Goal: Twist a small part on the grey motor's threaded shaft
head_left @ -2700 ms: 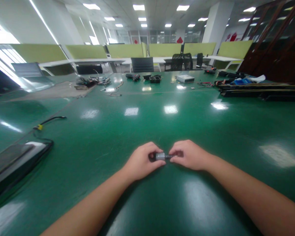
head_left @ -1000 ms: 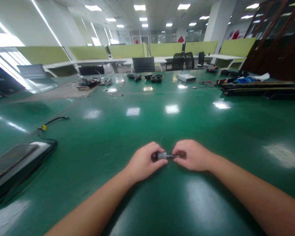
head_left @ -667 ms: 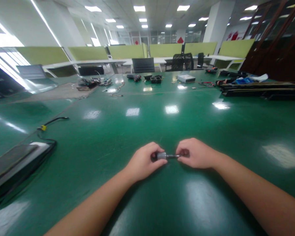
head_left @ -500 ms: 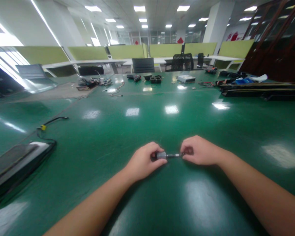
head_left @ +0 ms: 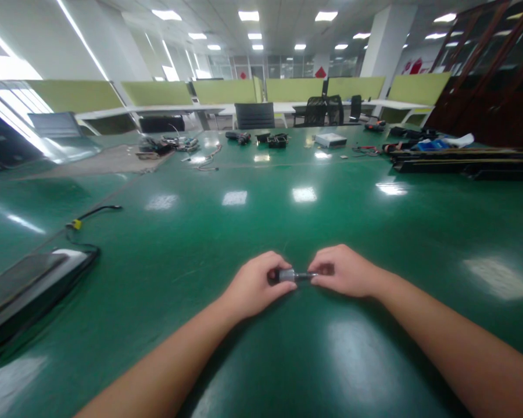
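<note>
Low over the green table, my left hand (head_left: 260, 284) is closed round the handle of a screwdriver (head_left: 286, 275), its thumb and index finger on the grey and dark grip. The thin metal shaft points right, lying level. At the shaft's far end, my right hand (head_left: 340, 270) pinches the tip between thumb and fingers, which hide it. Whether a small bit sits between those fingers I cannot tell.
On the left lies a flat black and grey device (head_left: 35, 284) with a black cable (head_left: 98, 212). Further back are loose electronic parts (head_left: 168, 145), a pale metal box (head_left: 330, 140) and a pile of dark strips (head_left: 453, 162) at the right.
My right hand has slid left along the shaft toward the handle, so less of the metal shows. My left hand has stayed in place.
</note>
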`<action>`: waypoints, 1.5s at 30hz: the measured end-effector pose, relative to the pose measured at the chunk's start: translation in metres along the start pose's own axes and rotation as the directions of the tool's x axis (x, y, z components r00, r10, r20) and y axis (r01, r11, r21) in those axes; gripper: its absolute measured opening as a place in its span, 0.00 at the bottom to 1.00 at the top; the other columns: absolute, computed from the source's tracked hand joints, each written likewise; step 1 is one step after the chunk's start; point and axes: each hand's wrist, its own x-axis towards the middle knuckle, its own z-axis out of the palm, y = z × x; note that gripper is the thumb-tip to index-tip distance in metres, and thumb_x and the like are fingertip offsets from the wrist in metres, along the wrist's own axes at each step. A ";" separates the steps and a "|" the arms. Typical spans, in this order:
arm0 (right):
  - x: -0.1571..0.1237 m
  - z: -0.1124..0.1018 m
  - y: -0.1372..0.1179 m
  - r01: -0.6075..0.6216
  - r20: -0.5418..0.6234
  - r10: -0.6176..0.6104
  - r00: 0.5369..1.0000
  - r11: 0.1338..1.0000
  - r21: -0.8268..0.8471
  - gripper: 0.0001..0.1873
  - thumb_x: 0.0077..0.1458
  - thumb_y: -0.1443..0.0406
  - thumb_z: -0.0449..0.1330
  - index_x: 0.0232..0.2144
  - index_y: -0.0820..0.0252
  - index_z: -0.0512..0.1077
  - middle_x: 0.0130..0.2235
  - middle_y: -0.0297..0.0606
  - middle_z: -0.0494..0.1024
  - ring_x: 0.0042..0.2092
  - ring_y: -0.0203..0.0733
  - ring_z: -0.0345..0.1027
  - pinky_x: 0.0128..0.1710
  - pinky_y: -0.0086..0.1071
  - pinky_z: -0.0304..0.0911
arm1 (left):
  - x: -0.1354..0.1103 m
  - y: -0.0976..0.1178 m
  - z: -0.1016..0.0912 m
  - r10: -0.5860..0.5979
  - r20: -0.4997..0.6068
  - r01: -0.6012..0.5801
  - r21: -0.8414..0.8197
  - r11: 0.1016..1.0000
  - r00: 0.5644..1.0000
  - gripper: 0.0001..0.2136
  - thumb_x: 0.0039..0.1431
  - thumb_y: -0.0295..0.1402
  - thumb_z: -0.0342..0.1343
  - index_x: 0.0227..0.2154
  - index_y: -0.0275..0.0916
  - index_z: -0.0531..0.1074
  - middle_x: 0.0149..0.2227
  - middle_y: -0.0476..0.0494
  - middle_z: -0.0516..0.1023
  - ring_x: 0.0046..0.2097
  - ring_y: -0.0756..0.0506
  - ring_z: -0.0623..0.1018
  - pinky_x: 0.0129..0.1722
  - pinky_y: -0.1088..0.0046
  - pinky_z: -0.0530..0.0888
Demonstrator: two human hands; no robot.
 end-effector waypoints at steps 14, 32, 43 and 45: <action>0.009 0.021 -0.006 0.138 -0.083 -0.148 0.986 0.984 -0.109 0.05 0.58 0.66 0.65 0.38 0.59 0.79 0.36 0.37 0.79 0.39 0.40 0.71 0.39 0.31 0.62 | -0.001 0.007 0.000 0.025 0.010 -0.026 0.067 0.997 1.000 0.12 0.55 0.33 0.67 0.42 0.43 0.76 0.38 0.49 0.76 0.36 0.47 0.74 0.35 0.73 0.68; 0.007 0.021 -0.007 0.181 -0.095 -0.191 0.977 0.977 -0.113 0.05 0.57 0.66 0.64 0.37 0.59 0.78 0.36 0.37 0.79 0.38 0.40 0.71 0.40 0.32 0.63 | -0.002 0.002 0.000 -0.008 0.014 0.007 0.041 0.999 1.000 0.12 0.58 0.37 0.65 0.44 0.43 0.75 0.37 0.50 0.75 0.34 0.48 0.73 0.34 0.72 0.68; 0.007 0.019 -0.007 0.176 -0.085 -0.186 0.979 0.979 -0.106 0.06 0.57 0.66 0.64 0.38 0.59 0.79 0.37 0.38 0.80 0.39 0.41 0.71 0.41 0.33 0.64 | -0.001 0.004 0.001 -0.028 0.017 0.027 0.032 0.999 0.999 0.10 0.58 0.36 0.65 0.41 0.41 0.75 0.35 0.50 0.74 0.33 0.48 0.72 0.33 0.73 0.66; 0.007 0.019 -0.007 0.179 -0.085 -0.188 0.978 0.978 -0.105 0.06 0.58 0.66 0.64 0.38 0.59 0.79 0.37 0.38 0.80 0.39 0.40 0.71 0.41 0.33 0.64 | 0.000 0.004 0.000 -0.027 0.018 0.026 0.028 0.999 0.999 0.10 0.58 0.36 0.65 0.41 0.41 0.75 0.35 0.50 0.74 0.33 0.48 0.71 0.33 0.73 0.66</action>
